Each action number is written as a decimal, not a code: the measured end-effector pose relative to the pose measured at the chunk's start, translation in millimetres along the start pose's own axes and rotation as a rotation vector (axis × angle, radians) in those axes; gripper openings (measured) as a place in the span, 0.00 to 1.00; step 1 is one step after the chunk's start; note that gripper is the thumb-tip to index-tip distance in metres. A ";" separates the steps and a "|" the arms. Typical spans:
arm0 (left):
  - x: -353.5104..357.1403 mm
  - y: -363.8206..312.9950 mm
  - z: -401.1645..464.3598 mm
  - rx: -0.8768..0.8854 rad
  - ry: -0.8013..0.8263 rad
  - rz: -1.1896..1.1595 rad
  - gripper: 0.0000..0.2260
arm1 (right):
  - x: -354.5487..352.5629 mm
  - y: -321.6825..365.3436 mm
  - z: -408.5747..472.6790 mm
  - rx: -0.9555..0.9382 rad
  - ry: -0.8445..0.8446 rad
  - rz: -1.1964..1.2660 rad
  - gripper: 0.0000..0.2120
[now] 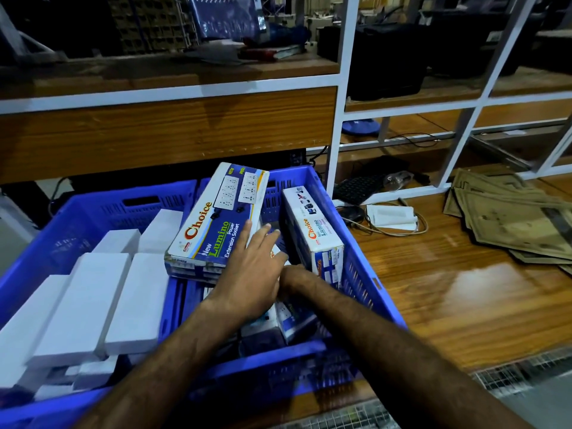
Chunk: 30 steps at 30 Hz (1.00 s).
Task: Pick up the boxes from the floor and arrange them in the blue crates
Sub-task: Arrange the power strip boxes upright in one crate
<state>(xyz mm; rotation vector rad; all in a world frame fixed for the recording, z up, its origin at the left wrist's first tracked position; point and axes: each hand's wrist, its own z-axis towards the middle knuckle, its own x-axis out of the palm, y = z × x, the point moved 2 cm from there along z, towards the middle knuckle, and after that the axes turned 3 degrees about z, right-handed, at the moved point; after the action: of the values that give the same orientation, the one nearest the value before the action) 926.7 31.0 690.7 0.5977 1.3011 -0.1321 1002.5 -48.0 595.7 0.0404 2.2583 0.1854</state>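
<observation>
Arranging boxes in the blue crate (356,249). My left hand (253,270) lies flat-fingered on the tilted box (213,221); my right hand (294,278) is hidden, grip unclear. Next, I judge, lay it flat.

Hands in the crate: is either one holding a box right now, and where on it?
The left hand lies with straight fingers against the flat box, gripping nothing. The right hand is hidden behind it; cannot tell.

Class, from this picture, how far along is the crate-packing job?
Done: white boxes fill the blue crate's left side, and one Choice box stands on edge at its right wall. In hand: the left hand rests against the tilted Choice box. No boxes show on the floor.
</observation>
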 end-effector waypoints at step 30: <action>-0.5 36.5 -22.8 -0.034 0.008 -0.264 0.30 | -12.3 -22.5 -38.5 0.069 -0.076 0.748 0.34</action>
<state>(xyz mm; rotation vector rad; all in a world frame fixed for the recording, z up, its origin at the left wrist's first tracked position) 922.1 72.7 700.5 0.3958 1.3835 -0.3241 981.5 -76.0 626.0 0.9150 2.0744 0.4880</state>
